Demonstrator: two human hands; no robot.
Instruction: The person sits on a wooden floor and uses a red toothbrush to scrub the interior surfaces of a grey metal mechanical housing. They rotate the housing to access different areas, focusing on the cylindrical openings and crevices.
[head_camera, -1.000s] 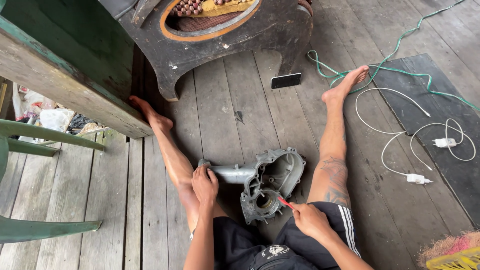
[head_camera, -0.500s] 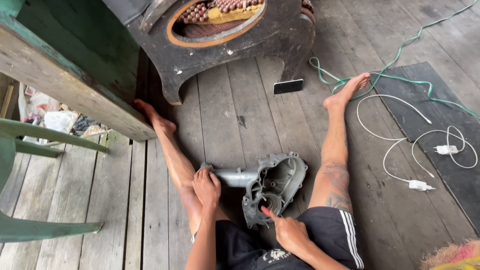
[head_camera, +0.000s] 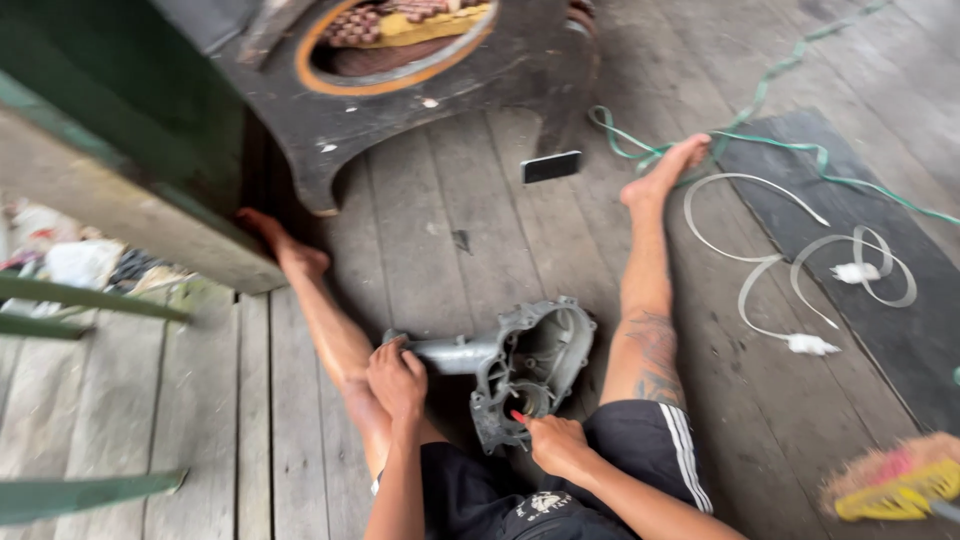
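Red tool (head_camera: 517, 416) mostly hidden inside right hand (head_camera: 558, 446)

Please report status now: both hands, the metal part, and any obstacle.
Left hand grips grey metal casing by its tube. Right hand holds red-tipped tool at casing rim. Nothing in the way.

Grey metal casing (head_camera: 530, 365), red-tipped tool (head_camera: 518, 416), black white-striped shorts (head_camera: 655, 450), green cord (head_camera: 800, 145)

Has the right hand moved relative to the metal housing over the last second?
Yes. The right hand has shifted left, from beside the thigh to the lower rim of the grey metal housing, its red-tipped tool now touching it.
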